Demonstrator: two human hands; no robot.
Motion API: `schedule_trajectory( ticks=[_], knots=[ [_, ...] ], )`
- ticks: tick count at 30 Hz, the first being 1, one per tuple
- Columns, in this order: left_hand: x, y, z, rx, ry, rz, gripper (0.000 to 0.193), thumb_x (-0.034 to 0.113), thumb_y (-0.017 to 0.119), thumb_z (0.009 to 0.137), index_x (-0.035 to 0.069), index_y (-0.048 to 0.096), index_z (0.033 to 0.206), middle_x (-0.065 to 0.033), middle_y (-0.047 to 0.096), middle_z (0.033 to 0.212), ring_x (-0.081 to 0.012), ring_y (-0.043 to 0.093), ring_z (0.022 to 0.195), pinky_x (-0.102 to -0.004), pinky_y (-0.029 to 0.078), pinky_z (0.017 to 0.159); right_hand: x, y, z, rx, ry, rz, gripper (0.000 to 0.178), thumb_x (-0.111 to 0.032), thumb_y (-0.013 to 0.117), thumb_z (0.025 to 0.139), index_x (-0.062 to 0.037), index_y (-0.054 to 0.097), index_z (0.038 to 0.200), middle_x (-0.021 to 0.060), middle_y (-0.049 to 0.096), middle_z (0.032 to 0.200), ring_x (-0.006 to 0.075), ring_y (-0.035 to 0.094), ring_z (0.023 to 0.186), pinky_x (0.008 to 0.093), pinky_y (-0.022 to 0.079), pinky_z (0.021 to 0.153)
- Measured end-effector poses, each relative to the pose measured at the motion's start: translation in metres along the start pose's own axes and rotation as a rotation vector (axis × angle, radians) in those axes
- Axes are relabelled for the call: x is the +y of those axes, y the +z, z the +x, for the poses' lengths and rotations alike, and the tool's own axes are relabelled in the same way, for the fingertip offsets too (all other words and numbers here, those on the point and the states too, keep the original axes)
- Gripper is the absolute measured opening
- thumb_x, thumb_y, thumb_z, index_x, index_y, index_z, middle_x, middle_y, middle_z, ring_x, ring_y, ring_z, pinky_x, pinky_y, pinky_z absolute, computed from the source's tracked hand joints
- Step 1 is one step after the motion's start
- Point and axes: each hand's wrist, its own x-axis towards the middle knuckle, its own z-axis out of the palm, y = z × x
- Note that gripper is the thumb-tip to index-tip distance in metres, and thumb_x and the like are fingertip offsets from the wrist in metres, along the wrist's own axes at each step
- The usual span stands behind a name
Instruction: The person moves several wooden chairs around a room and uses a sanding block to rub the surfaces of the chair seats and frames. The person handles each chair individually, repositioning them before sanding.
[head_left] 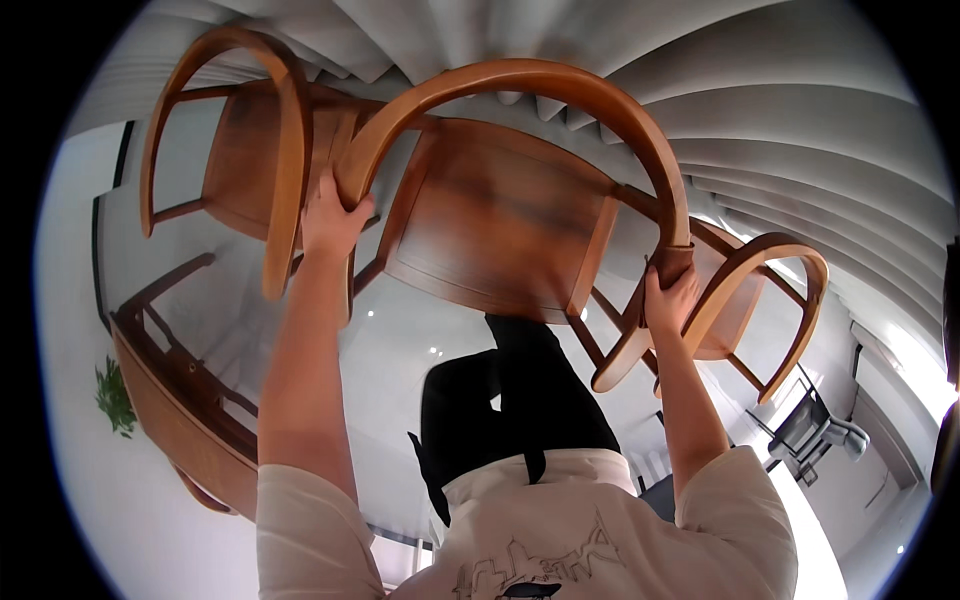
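In front of me is a brown wooden armchair [500,220] with a curved rail that runs round as back and arms. My left hand [333,222] grips the rail's left arm, fingers wrapped round the wood. On the right arm, close to its front end, my right hand [672,298] is closed round the rail. The flat wooden seat lies between my hands. Below its near edge are my legs in black trousers. Whether the chair's feet touch the floor is hidden.
Similar wooden chairs stand close by on the left [235,150] and right [735,300]. Behind them hangs a pleated grey curtain [780,130]. A wooden piece of furniture [180,410] is at the lower left beside a green plant [113,397]. A grey chair [815,435] is at the far right.
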Motion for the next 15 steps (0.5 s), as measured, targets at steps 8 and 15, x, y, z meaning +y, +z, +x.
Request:
schedule_trajectory(
  ticks=[8, 15],
  knots=[
    [0.04, 0.036, -0.006, -0.09, -0.014, -0.007, 0.052, 0.049, 0.07, 0.077, 0.008, 0.059, 0.106, -0.0228, 0.068, 0.101, -0.0429, 0.066, 0.093, -0.0537, 0.052, 0.081, 0.02, -0.055, 0.011, -0.067, 0.025, 0.192, 0.058, -0.022, 0.073, 0.085, -0.002, 0.051, 0.134, 0.018, 0.061, 0.118, 0.0324, 0.06, 0.105, 0.0442, 0.05, 0.094],
    [-0.023, -0.034, -0.014, -0.052, 0.017, -0.102, 0.065, 0.046, 0.072, 0.08, 0.005, 0.049, 0.126, -0.0222, 0.066, 0.114, -0.0406, 0.065, 0.103, -0.0491, 0.053, 0.086, -0.026, -0.006, -0.023, 0.026, -0.022, 0.013, 0.075, -0.038, 0.066, 0.094, -0.0023, 0.034, 0.151, 0.0252, 0.043, 0.149, 0.0427, 0.043, 0.136, 0.0485, 0.038, 0.112]
  ],
)
